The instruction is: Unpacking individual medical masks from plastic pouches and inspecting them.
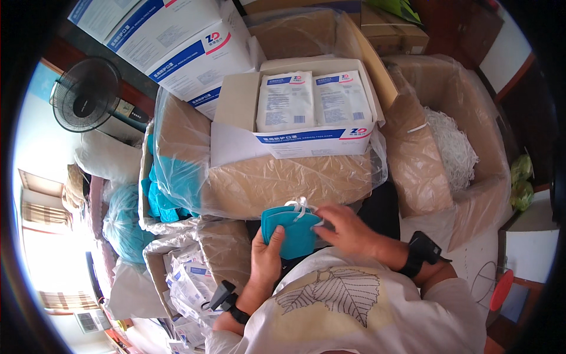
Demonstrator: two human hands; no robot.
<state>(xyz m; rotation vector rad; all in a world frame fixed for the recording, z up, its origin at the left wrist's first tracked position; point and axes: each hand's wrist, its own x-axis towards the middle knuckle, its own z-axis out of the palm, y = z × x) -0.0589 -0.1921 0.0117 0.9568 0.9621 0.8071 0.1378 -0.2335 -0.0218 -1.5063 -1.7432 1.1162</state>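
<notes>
In front of my chest is a small stack of teal face masks (pixel 292 231), folded flat, with white elastic straps (pixel 299 205) bunched over the top edge. My left hand (pixel 268 255) grips the stack at its lower left, thumb across the front. At the right edge, my right hand (pixel 345 229) has its fingers bent in a pinch on a white strap beside the masks; the fingertips are slightly blurred. Beyond my hands, an open white carton (pixel 318 144) holds two white printed packs (pixel 285 103) side by side, and it rests on a large plastic-lined cardboard box (pixel 289 183).
More teal masks (pixel 171 183) fill a lined box at left. Below it, another box holds white packets (pixel 191 280). White straps (pixel 451 150) are heaped in a lined box at right. Stacked white cartons (pixel 188 65) and a black fan (pixel 86 95) stand at far left.
</notes>
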